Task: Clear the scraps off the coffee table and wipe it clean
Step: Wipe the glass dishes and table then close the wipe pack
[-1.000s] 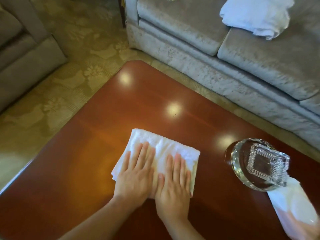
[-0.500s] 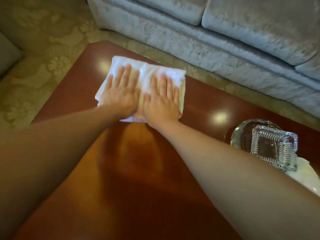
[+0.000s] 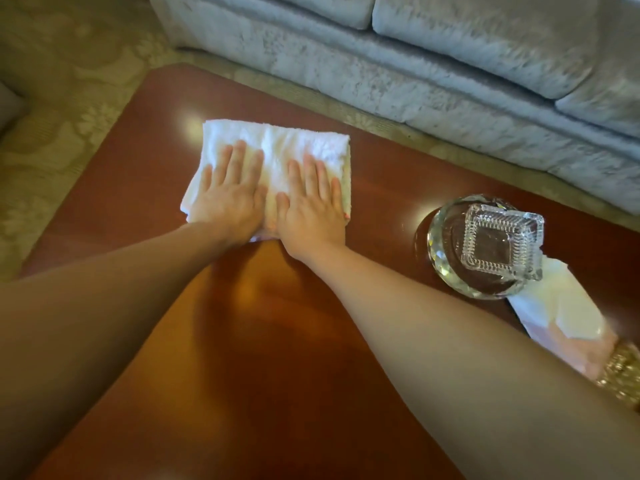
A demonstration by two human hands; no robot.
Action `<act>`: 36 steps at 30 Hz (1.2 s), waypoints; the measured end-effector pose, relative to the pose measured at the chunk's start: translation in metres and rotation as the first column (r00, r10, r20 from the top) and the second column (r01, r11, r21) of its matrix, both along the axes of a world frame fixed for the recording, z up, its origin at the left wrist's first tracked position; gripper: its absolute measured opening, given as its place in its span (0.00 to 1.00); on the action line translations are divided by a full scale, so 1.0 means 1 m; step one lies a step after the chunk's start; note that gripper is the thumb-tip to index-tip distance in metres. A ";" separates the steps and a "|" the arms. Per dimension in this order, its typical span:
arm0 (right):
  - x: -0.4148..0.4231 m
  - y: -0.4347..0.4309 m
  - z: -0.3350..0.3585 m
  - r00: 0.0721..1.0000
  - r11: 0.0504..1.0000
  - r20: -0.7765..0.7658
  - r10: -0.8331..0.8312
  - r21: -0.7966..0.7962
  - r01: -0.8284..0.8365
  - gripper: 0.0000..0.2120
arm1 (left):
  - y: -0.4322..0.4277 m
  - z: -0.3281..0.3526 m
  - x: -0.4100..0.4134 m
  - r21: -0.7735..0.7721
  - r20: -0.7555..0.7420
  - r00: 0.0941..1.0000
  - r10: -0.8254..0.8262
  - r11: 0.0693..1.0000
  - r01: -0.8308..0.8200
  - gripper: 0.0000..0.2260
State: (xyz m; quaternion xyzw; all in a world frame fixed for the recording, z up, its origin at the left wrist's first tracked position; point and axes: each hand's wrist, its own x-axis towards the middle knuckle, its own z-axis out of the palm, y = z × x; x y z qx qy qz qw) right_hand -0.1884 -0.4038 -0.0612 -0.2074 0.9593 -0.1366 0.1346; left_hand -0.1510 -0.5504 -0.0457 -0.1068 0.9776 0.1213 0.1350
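I see both palms flat on folded white towel, side by side: left hand, right hand. Fingers straight, slightly spread, gripping nothing. Towel under fingers and past fingertips, on coffee table. Well right of right fingers: square glass ashtray atop round glass dish.

I see both hands, left hand beside right hand, on the towel on the table; ashtrays sit right.
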 end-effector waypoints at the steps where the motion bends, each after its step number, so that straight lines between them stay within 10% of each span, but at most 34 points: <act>1: 0.012 0.010 -0.001 1.000 1.000 -0.003 0.000 0.003 0.000 0.29 | 0.010 0.001 0.013 -0.003 0.008 1.000 -0.010 1.000 0.010 0.30; 12: 0.192 0.161 -0.002 0.998 0.999 -0.050 -0.045 0.012 0.046 0.29 | 0.151 -0.018 0.186 -0.039 0.037 0.995 -0.091 0.995 0.092 0.34; 22: 0.197 0.256 0.047 0.991 0.986 -0.051 -0.124 -0.119 0.118 0.28 | 0.199 0.035 0.192 0.124 -0.065 0.976 0.208 0.972 -0.199 0.28; 28: 0.148 0.243 0.055 0.795 0.826 0.417 -0.440 -0.159 0.541 0.47 | 0.150 0.042 0.139 0.155 0.207 0.963 0.173 0.966 -0.206 0.36; 36: 0.154 0.255 0.044 0.776 0.801 0.448 -0.444 -0.190 0.567 0.14 | 0.151 0.052 0.157 0.296 0.262 0.925 0.274 0.890 -0.347 0.17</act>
